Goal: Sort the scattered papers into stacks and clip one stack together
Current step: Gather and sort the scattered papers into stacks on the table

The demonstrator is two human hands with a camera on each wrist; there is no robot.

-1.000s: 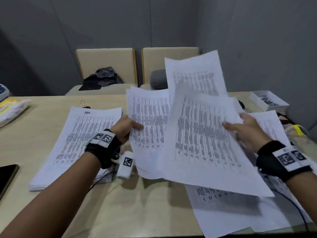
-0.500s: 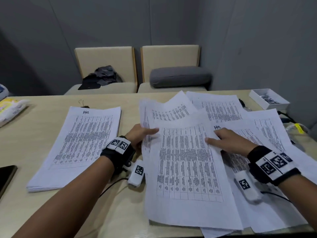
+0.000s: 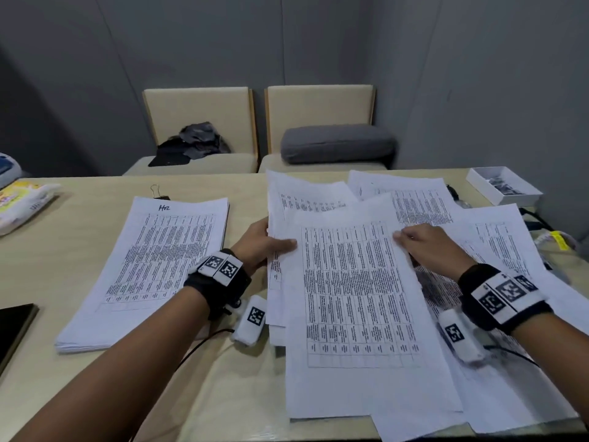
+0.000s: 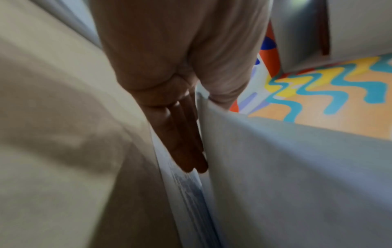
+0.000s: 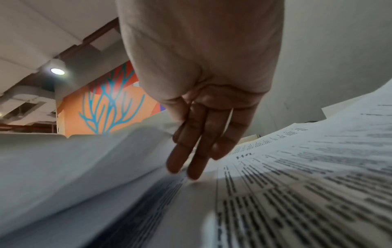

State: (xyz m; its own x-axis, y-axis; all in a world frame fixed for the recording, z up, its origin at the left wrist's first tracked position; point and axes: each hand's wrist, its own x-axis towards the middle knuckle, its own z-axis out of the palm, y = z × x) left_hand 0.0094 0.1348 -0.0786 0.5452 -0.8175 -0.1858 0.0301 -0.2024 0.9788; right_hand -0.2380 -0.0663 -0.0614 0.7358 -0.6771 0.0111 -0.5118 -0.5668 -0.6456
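Evidently the loose sheets (image 3: 357, 295) are light, limp and slippery: left hand (image 3: 258, 242) pinches their nine-o'clock edge, right hand (image 3: 427, 247) presses flat at three o'clock; best gripped at both edges.

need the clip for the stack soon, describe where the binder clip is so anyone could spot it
Start at the neat paper stack on the left of the table. Just beyond its far edge lies the binder clip, small and black with wire handles, the only thing there that is not paper.
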